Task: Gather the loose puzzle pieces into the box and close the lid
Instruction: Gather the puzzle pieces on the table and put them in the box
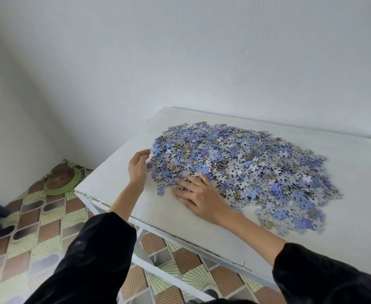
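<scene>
Looking down through the head camera, I logged the puzzle pieces (pixel 257 163) lying in one broad blue-and-grey heap on the white worktop (pixel 114 178). The left hand (pixel 138 166) was open and lightly cupped, set edge-on against the heap's left rim and holding nothing I could see. The right hand (pixel 198 195) lay flat with fingers spread on pieces at the near edge, and one stray piece (pixel 160 191) sat just left of its fingertips.
</scene>
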`<state>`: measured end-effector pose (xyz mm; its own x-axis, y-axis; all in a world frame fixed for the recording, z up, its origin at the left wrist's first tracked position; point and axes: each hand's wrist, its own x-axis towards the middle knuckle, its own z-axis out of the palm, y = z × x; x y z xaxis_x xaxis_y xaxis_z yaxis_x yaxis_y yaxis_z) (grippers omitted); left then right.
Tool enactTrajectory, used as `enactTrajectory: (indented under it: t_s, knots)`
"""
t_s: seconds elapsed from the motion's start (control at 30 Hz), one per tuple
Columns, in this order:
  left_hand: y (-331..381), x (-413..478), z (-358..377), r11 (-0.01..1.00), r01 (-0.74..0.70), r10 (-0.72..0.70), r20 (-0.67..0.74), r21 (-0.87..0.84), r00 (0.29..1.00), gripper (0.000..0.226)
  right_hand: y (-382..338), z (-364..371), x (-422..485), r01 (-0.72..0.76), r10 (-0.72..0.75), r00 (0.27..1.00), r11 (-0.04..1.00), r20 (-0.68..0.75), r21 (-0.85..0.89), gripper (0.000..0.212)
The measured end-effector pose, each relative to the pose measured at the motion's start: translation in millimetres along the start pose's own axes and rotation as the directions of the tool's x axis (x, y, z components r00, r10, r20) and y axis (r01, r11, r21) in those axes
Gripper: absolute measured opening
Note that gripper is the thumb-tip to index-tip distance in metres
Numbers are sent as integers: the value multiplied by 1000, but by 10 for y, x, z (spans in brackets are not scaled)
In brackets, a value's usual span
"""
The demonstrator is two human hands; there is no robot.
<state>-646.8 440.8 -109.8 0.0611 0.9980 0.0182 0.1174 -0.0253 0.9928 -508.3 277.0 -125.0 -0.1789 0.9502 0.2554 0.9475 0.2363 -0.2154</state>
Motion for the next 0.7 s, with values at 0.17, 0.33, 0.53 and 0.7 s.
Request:
enactTrajectory:
  t_s: [0.17,0.33,0.53,0.7]
  knots:
    - [-24,-89,155,992,-58,57,14,113,998,31,33,-61,-31,6,-6,1000,1000,0,-18,38]
    - [-61,-93,200,980,-116,113,33,159,993,29,89,-127,-185,-27,29,998,999,-51,37,37]
    - [-80,-102,203,963,-147,144,30,224,989,29,100,-145,-303,-28,29,999,999,17,-35,46]
    - [-109,-210,333,869,-179,171,60,461,983,35,110,-225,-338,-145,144,989,989,-20,-24,44]
